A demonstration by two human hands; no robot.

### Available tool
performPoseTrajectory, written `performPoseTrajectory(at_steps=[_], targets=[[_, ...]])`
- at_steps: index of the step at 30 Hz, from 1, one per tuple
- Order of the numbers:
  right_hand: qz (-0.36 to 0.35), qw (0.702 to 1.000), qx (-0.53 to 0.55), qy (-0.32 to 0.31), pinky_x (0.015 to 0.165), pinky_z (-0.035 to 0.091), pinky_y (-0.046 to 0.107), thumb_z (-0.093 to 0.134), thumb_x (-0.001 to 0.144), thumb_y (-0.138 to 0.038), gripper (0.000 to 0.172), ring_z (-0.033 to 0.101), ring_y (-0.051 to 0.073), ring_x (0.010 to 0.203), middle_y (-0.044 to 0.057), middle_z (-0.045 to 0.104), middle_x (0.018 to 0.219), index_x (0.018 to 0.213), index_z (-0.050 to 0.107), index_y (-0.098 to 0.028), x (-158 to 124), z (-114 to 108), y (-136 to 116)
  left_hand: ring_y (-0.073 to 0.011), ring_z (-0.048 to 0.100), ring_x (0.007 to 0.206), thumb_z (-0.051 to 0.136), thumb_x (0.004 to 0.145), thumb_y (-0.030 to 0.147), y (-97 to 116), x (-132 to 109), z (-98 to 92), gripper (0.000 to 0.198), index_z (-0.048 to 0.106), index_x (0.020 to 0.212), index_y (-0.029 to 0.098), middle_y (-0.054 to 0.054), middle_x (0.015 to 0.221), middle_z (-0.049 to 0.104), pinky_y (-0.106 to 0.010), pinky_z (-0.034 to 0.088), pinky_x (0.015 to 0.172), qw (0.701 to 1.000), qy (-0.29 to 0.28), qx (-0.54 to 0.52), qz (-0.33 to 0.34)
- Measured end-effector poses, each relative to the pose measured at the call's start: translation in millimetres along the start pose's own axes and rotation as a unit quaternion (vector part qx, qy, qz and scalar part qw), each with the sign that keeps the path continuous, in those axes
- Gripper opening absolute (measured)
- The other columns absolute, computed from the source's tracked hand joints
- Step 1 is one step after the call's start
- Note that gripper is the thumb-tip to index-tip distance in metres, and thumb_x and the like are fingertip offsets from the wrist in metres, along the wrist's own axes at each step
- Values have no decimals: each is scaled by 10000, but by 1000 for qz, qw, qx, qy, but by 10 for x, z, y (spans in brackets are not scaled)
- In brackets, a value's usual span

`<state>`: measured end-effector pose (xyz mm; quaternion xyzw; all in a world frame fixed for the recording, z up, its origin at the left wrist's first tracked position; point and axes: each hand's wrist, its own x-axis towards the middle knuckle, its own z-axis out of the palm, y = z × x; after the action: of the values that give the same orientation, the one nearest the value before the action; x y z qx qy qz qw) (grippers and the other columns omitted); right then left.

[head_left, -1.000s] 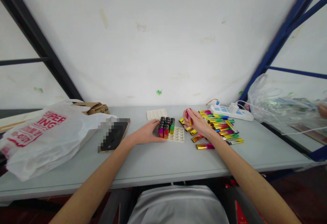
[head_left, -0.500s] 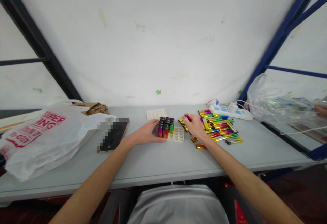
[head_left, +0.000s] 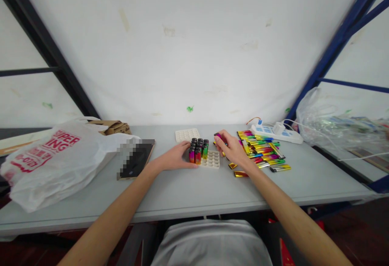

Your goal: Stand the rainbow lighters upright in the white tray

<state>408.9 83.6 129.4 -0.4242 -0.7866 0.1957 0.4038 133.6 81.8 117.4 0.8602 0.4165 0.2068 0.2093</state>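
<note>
Several shiny lighters with black tops stand upright in rows in the left part of a white tray with round holes. My left hand curves around the tray's left side, thumb along the front and fingers at the back. Just to the right of the tray and above the table, my right hand pinches a purple lighter. Beyond that hand lies a loose pile of rainbow-coloured lighters, partly hidden by my wrist.
Another white tray lies near the wall. At the left are a white plastic bag, brown cardboard and a dark flat device, partly pixelated. A power strip and a clear plastic bag are at the right.
My right hand has moved slightly left toward the tray with the lighter, away from the pile. My left hand stays at the tray.
</note>
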Motion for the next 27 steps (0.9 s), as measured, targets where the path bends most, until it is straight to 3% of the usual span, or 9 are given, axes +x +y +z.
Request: performPoseTrajectory(at_steps=[3, 5, 10, 15, 19, 27], targets=[[-68, 997, -30, -29, 720, 454, 292, 494, 1019, -525, 389, 631, 188, 789, 50, 694, 849, 819, 614, -214, -10, -31, -25, -391, 566, 1333, 845, 729, 602, 1, -2, 0, 829, 594, 1393, 173, -160, 1435, 613, -492, 421, 1177, 1000, 4, -7, 6], [-76, 995, -41, -57, 710, 455, 294, 519, 1010, -529, 403, 634, 184, 742, 41, 702, 788, 785, 628, -213, -23, -37, -38, -395, 568, 1329, 846, 724, 603, 2, -3, -1, 829, 597, 1392, 179, -156, 1432, 617, -497, 427, 1170, 1000, 6, -9, 9], [-42, 994, -9, -97, 664, 466, 283, 554, 999, -558, 379, 677, 185, 676, 25, 759, 764, 878, 685, -224, -66, -3, -26, -383, 576, 1316, 831, 741, 607, 3, -6, -4, 819, 586, 1405, 193, -142, 1431, 621, -485, 435, 1160, 1000, 4, -13, 10], [-86, 987, -90, -103, 677, 428, 280, 540, 1020, -543, 360, 658, 185, 676, 41, 763, 815, 927, 698, -233, -60, 58, 24, -391, 572, 1315, 835, 727, 615, -5, 0, 6, 845, 578, 1411, 190, -153, 1442, 609, -497, 437, 1152, 1000, 2, -7, 1], [-119, 979, -93, -134, 693, 411, 275, 515, 1046, -513, 329, 664, 191, 720, 46, 764, 862, 1025, 695, -238, -33, 87, 7, -384, 577, 1312, 825, 733, 630, -15, 4, 10, 841, 583, 1401, 179, -154, 1433, 611, -478, 439, 1151, 1000, 2, -3, 1], [-122, 979, -82, -141, 668, 407, 259, 531, 1044, -500, 311, 666, 185, 720, 43, 755, 850, 1062, 686, -231, -38, 109, 6, -399, 556, 1338, 851, 712, 599, -30, 7, 20, 841, 600, 1392, 172, -172, 1463, 588, -502, 420, 1165, 1000, -2, -14, -9]])
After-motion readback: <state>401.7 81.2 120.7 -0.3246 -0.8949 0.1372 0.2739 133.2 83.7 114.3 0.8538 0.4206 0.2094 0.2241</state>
